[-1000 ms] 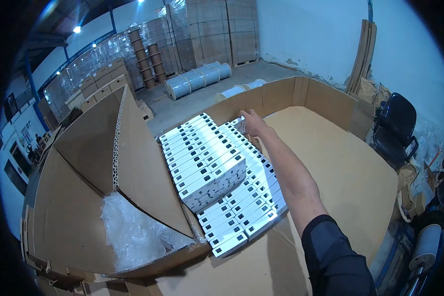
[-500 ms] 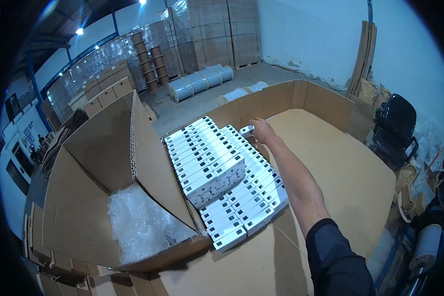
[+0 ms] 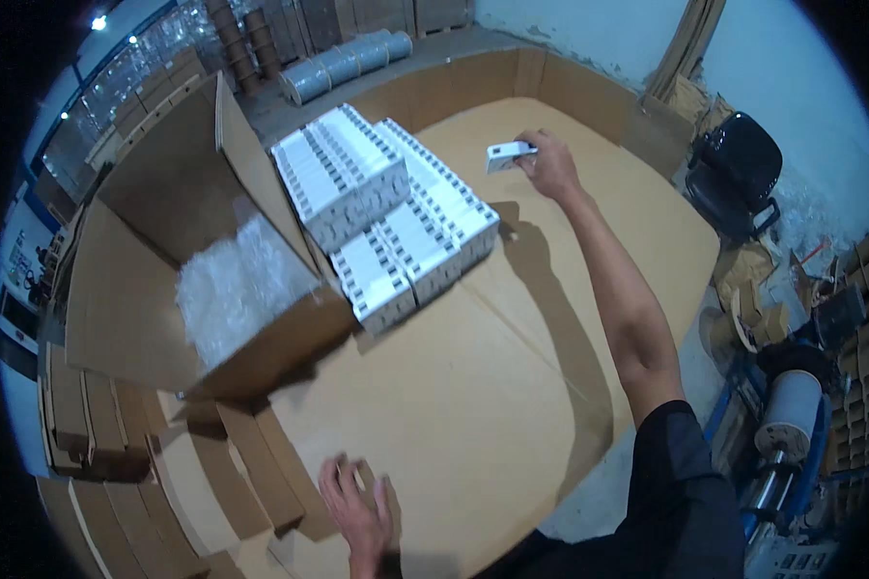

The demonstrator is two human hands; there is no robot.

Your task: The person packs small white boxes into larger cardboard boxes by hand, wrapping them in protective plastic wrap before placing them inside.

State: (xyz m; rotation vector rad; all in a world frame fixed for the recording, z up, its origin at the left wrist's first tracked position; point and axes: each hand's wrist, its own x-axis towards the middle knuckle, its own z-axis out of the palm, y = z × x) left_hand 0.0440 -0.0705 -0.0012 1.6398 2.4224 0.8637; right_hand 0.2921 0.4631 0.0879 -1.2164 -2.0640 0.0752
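My right hand [image 3: 550, 166] is closed on a small white box [image 3: 509, 156] with a dark mark on its end, held above the tan table surface [image 3: 454, 386]. To its left stand stacked rows of similar white boxes [image 3: 396, 251], with a shorter upper layer [image 3: 343, 169] on part of the lower one. Near the front edge, my left hand [image 3: 357, 507] hovers low over the table or rests on it; I cannot tell which. Its fingers are spread, and it holds nothing.
Left of the stack is an open cardboard carton [image 3: 135, 280] with clear plastic bags [image 3: 241, 285] inside. Folded cardboard pieces [image 3: 232, 463] lie at the lower left. A cardboard wall [image 3: 454, 87] borders the far edge. At the right are a black chair [image 3: 739, 174] and a roller machine [image 3: 792, 415].
My right hand has lifted the white box away from the far end of the stack, over bare table to the right. My left hand has come into view. The view has tilted downward.
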